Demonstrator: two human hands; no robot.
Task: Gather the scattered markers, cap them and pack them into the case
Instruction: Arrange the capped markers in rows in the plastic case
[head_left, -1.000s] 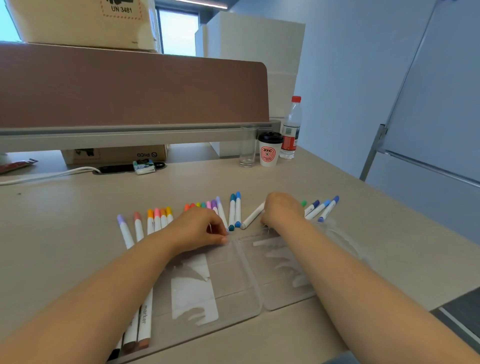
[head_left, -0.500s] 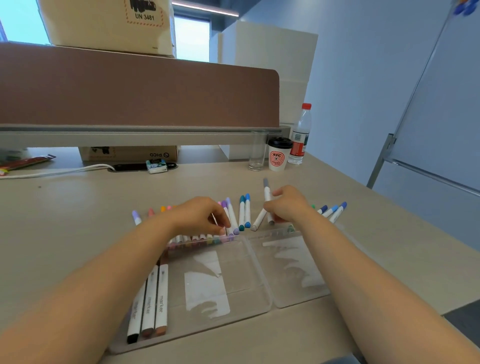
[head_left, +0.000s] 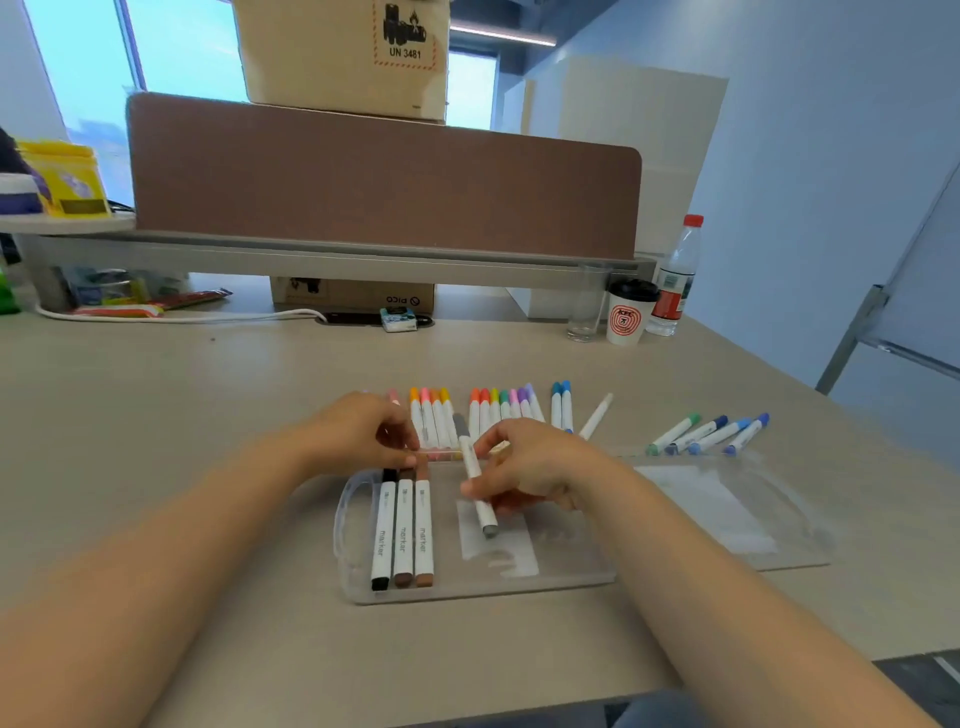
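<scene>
Your clear case (head_left: 467, 592) lies open and flat on the table (head_left: 156, 415). The left half has three packed markers (head_left: 402, 530) side by side against its left wall: black, dark brown and a lighter brown. The lid half (head_left: 779, 540) lies flat just to the right of it.

Your right hand (head_left: 530, 467) is over the left half, with thumb and fingers curled round a grey marker (head_left: 471, 460). It's grey at both ends, angled away from you, and sits a bit right of the three packed ones without touching them. Your left hand (head_left: 363, 431) is at the far left corner of the case with its fingers curled in. Honestly I can't tell if it's pinching anything.

The loose markers are all past the far rim:
- a warm-coloured bunch (head_left: 431, 415), partly hidden behind your hands
- a rainbow bunch (head_left: 501, 405)
- two blue ones (head_left: 561, 410)
- one pale tilted one (head_left: 597, 415)
- four green and blue ones (head_left: 706, 434) off to the right, by the lid

Further back on the right there's a glass (head_left: 587, 306), a paper cup (head_left: 628, 319) and a water bottle (head_left: 675, 280). A white cable (head_left: 182, 316) runs along under the brown divider (head_left: 384, 176).
</scene>
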